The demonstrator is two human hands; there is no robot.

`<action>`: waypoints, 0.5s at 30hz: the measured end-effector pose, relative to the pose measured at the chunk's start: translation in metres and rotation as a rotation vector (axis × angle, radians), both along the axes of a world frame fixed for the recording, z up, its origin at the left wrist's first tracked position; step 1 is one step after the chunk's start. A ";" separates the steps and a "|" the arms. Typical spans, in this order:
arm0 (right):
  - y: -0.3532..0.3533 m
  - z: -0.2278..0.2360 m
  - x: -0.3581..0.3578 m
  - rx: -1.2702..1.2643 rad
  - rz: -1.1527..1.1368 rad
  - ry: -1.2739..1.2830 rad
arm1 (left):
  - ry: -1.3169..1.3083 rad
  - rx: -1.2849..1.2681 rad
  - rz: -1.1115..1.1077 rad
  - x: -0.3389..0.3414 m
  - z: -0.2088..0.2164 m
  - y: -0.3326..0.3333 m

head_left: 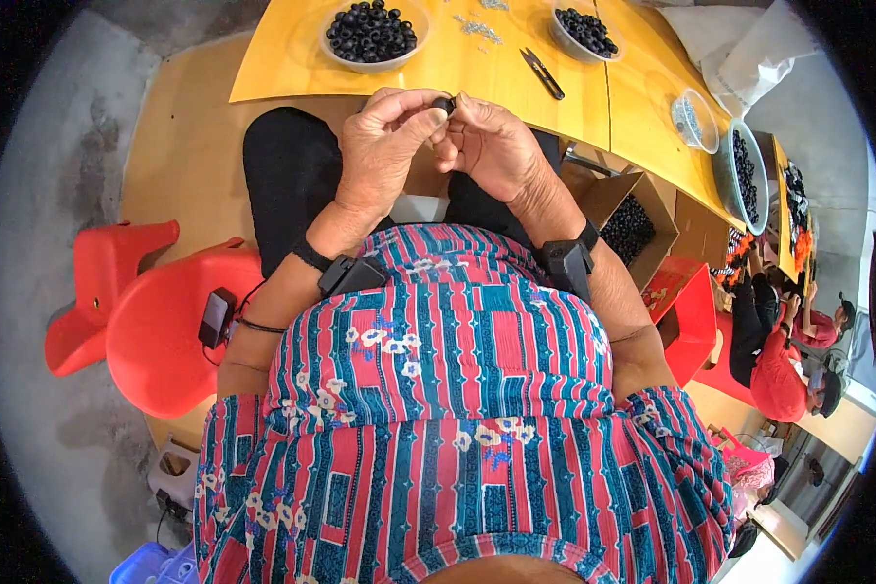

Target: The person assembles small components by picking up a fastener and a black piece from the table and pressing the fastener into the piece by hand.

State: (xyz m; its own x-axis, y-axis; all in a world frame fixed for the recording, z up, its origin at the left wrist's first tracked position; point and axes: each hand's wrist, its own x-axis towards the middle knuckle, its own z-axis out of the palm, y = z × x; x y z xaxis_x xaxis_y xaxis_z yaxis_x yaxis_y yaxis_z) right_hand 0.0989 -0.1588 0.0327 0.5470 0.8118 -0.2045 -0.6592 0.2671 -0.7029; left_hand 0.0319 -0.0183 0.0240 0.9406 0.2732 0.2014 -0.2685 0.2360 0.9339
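At the left we see a red chair (161, 341) with a dark rectangular device (217, 316) on it. Next comes the yellow desk (282, 49); to the right of its near left corner, behind the near edge, stands a bowl (373, 66) of black rounded pieces. By that near edge we find the left hand (384, 146), its thumb and forefinger pinching one black piece (445, 105). The piece sits at the tips of those fingers, off the palm and between the two hands. From the other side the right hand (496, 146) brings its fingertips right up to it (whether they grip too, we cannot tell). Farther back on the desk we notice scattered silvery bits (482, 31), then black snips (543, 75) behind the near edge, then a second bowl (561, 37) of black pieces. Below the desk's near edge we see an open cardboard box (599, 195) holding more; toward the right end stand a clear tub (711, 136) and a basin (749, 216).
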 end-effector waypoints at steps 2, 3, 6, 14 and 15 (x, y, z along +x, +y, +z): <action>0.001 0.004 -0.001 -0.019 -0.058 -0.075 | -0.002 -0.037 0.016 0.001 0.000 0.000; 0.001 0.004 -0.001 -0.020 -0.057 -0.075 | -0.002 -0.038 0.017 0.000 0.001 0.000; 0.001 0.004 0.000 -0.022 -0.083 -0.076 | 0.036 -0.033 -0.046 -0.003 0.006 0.000; 0.001 0.004 0.000 -0.026 -0.092 -0.019 | 0.035 -0.108 -0.061 -0.003 0.004 -0.004; 0.001 0.003 0.001 -0.027 -0.091 -0.019 | 0.035 -0.108 -0.060 -0.003 0.002 -0.004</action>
State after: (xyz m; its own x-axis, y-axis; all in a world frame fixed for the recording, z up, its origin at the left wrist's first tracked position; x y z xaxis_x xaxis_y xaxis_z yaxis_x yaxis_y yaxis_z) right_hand 0.0996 -0.1577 0.0362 0.6223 0.7528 -0.2143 -0.6197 0.3065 -0.7225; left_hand 0.0291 -0.0224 0.0263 0.9619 0.2345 0.1403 -0.2183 0.3506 0.9107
